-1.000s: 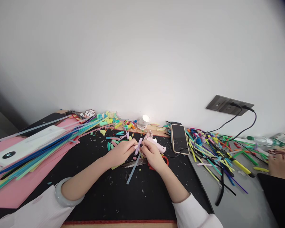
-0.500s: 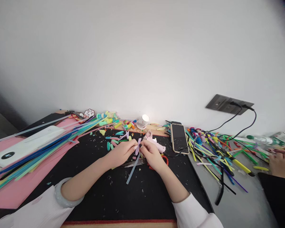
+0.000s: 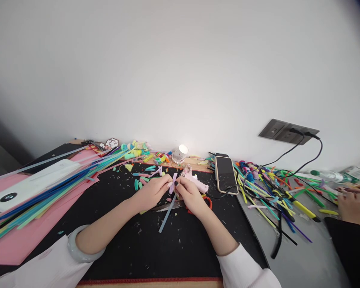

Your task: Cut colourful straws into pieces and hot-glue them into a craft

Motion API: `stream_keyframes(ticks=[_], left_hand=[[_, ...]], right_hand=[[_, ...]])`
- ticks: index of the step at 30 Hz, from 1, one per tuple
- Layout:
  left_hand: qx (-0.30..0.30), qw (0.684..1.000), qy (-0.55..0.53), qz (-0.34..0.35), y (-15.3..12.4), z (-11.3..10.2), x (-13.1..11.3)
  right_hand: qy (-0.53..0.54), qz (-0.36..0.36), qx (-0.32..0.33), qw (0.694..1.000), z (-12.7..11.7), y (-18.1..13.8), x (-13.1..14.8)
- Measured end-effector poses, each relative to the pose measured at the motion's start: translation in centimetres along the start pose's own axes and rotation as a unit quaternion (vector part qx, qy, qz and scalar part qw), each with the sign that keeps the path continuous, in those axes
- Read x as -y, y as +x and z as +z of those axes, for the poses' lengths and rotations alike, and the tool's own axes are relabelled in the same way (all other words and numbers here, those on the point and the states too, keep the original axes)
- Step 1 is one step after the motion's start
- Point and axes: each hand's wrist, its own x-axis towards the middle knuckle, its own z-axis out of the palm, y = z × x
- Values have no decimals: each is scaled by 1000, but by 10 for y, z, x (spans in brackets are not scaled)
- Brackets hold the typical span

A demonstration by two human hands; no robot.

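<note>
Just above the middle of a black mat, my two hands meet with fingertips nearly touching. A short lilac pipe cleaner piece [image 3: 173, 184] stands up between them, and my left hand [image 3: 156, 192] pinches it. My right hand [image 3: 191, 193] is closed, its thumb and finger at the top of a long grey-blue pipe cleaner [image 3: 168, 214] that slants down to the left. Its upper end is hidden at those fingertips. Scissors with orange-red handles [image 3: 209, 202] lie under and behind my hands. Beyond my right hand rests a pale pink glue gun [image 3: 200, 185], partly covered.
Colourful pipe cleaners [image 3: 87, 172] lie over pink sheets and a white box on the left. Cut pieces and a paper cup [image 3: 180, 154] line the wall. A phone [image 3: 226, 174], more pipe cleaners [image 3: 267, 196], cables and another person's hand [image 3: 355, 204] are on the right.
The lilac piece has tilted and dropped slightly between my fingertips. Both hands stay in nearly the same place, and the whole view has shifted very little.
</note>
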Motion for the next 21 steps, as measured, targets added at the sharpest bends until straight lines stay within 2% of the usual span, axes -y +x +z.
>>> stream_keyframes(ticks=[11,21], left_hand=[[-32,999,4,-7,0,-2,-4],[-15,1000,-10,-14,0,-4,-5]], right_hand=[[27,19,48,998,3,-3,8],[-20,-11,-3,1000,0,-2,4]])
